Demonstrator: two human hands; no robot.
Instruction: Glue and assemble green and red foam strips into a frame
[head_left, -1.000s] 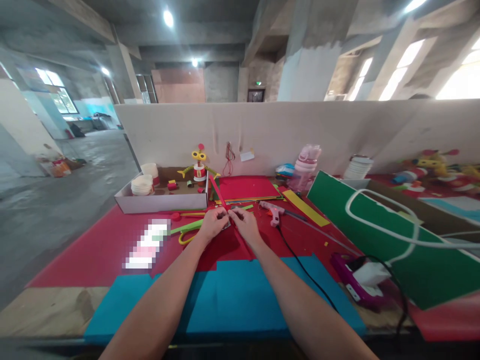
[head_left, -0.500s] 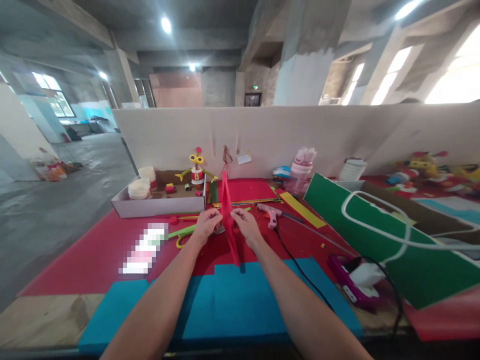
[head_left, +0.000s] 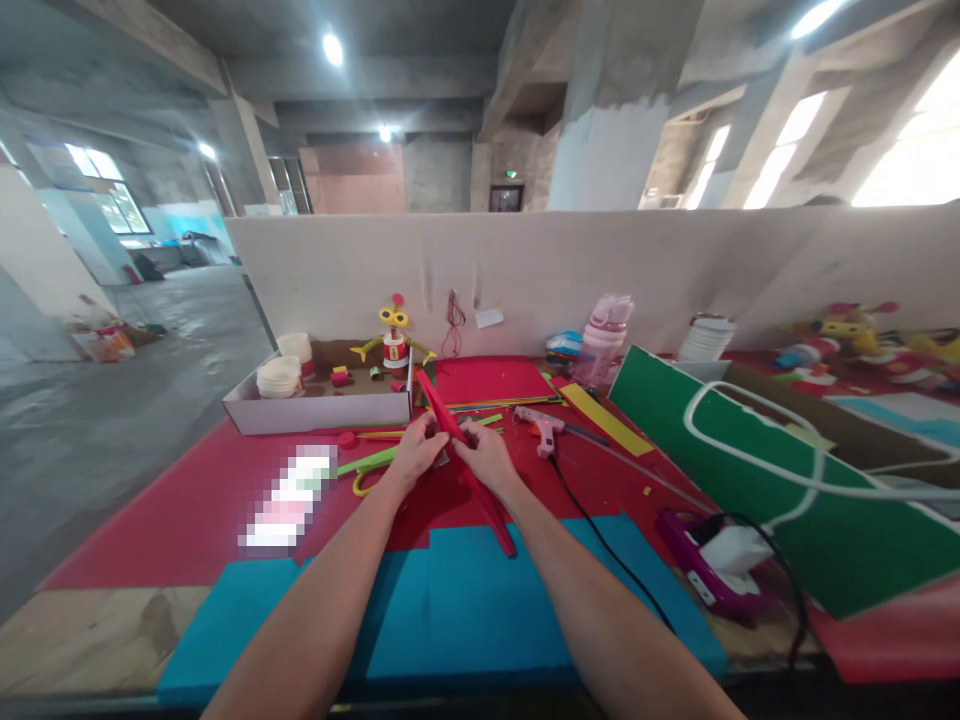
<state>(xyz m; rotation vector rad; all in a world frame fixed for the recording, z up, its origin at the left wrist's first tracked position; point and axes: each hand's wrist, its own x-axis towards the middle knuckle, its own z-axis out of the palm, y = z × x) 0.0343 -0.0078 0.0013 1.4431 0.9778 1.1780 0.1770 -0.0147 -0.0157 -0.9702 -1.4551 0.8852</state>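
Both hands hold a red folded sheet [head_left: 491,505], paper or thin foam, seen almost edge-on above the table. It slants from the far left toward the near right. My left hand [head_left: 415,458] pinches it near the middle from the left. From the other side, my right hand [head_left: 487,460] grips the same stretch, its fingers close to the left ones. Partly behind my left hand lie a light green strip [head_left: 369,461] and a yellow loop handle [head_left: 361,486]. A pink glue gun [head_left: 549,424] rests to the right, its black cord running toward me.
Blue sheets [head_left: 495,610] cover the near table edge. A white box [head_left: 322,412] with paper cups stands at left, near a yellow cup figure [head_left: 394,335]. On the right are a yellow strip [head_left: 606,418], a green board [head_left: 750,480] and a purple power strip [head_left: 705,570].
The red sheet has turned from nearly upright in view to a slant, its far end swinging left and its near end right. Both hands stay on it.
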